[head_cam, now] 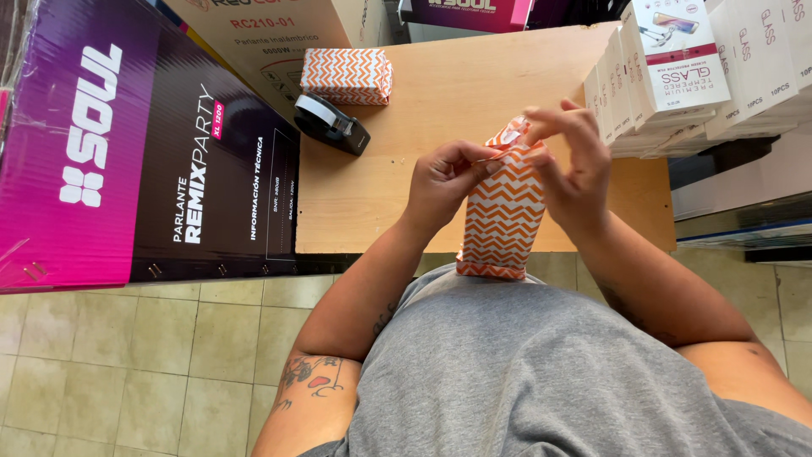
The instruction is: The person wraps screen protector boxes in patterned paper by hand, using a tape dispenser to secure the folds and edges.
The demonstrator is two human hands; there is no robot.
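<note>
Here both hands, the left hand (pixel 441 179) and right hand (pixel 571 161), pinch the zigzag-wrapped box (pixel 501 222) at its top edge.

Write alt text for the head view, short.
Seen from above, a person's left hand and right hand fold the top end of a parcel wrapped in orange-and-white zigzag paper, held upright against their grey shirt. On the wooden table beyond lie a second wrapped parcel, a tape dispenser and stacked white boxes.
</note>
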